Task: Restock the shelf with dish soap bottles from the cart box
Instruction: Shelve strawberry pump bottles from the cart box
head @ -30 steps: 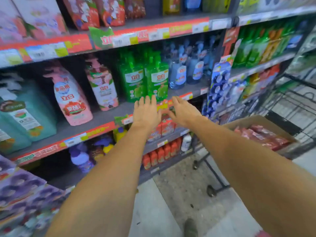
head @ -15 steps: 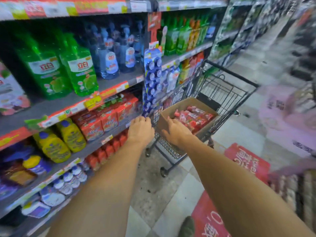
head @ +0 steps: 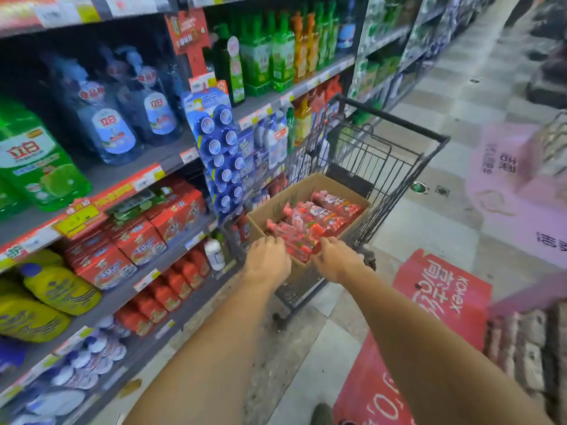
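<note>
Head view — cardboard box point(head: 270, 207) in cart point(head: 399, 167) holds red bottles point(head: 319, 216).

Matt cardboard box point(head: 273, 207), glossy plastic bottles point(head: 310, 219)

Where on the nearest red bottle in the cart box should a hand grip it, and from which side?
Grip the nearest red bottle round its body, coming from above. It lies on its side at the near edge of the open-topped cardboard box, packed against other bottles, so only its upper face is free. Both hands are there already.

Head-worn camera looks forward and down, close over both forearms, along the aisle.
</note>
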Motion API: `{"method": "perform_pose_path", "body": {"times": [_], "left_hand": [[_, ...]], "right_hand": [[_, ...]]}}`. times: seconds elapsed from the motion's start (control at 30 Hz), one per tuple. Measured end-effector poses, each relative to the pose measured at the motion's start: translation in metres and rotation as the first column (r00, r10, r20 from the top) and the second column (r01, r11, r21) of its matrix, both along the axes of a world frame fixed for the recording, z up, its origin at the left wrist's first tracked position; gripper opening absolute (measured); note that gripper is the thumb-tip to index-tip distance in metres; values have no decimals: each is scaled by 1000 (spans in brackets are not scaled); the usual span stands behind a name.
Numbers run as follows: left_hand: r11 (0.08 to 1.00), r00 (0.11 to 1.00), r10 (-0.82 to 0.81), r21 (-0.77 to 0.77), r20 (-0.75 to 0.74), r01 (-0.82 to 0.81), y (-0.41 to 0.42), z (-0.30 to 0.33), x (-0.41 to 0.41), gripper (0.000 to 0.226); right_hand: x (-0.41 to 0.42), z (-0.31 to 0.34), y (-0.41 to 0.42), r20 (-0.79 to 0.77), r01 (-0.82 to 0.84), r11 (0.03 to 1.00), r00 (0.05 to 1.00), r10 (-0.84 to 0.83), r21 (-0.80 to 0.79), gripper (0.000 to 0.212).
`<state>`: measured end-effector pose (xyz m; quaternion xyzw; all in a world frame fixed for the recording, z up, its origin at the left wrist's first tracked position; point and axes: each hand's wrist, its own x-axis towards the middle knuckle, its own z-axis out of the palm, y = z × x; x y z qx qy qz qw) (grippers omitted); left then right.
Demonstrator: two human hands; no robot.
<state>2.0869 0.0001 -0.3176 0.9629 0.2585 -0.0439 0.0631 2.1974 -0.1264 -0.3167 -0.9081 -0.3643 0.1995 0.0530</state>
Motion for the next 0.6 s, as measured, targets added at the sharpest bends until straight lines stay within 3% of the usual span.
{"method": "perform_pose_path", "body": {"times": [0.13,0.33,0.6], "left_hand": [[999,999,30,-18,-45,-31,-18,-17,49,39],[994,986,96,-35,-133,-102,-34,-29,107,44],[989,952,129,-32,-278,-143,-14,-74,171,49]], "right_hand": [[45,-22,-19,-32,-21,1000,999,20,-22,44],[89,-43,-30,-109,-11,998,994,4,-60,53],[145,-80,-8,-164,-34,997,986,22,-70,48]]}}
